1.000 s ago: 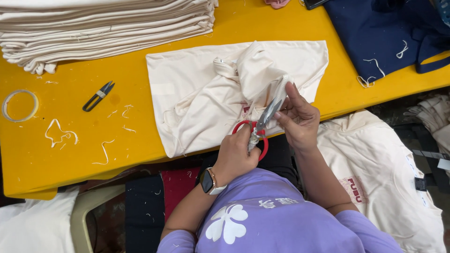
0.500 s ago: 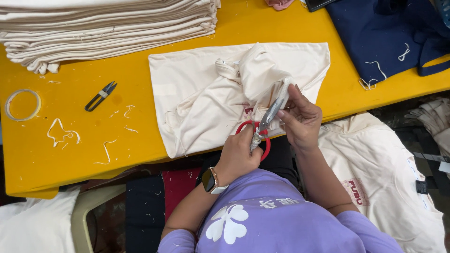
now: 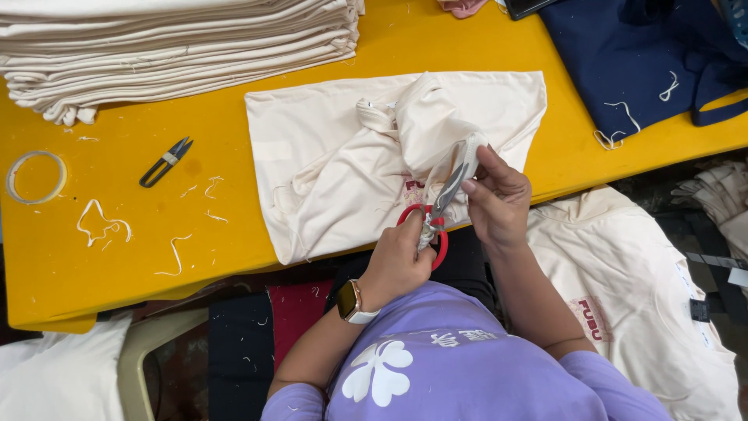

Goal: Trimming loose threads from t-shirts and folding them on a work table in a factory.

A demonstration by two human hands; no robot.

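Little has shifted since a second ago: the red-handled steel scissors [image 3: 438,217] sit slightly higher against the cloth. At lower centre of the frame the left hand [image 3: 399,261] is closed through the scissor handles, blades pointing up and right. Just right of it, the right hand [image 3: 499,199] pinches a fold of the cream cotton garment [image 3: 327,156], spread mid-frame on the yellow table [image 3: 117,257]. Small black thread snips [image 3: 166,161] lie at left, below folded cream cloth [image 3: 171,47].

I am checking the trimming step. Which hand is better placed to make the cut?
Left. The left hand holds the red scissors, blades at the cream strap; the right hand pinches that strap.
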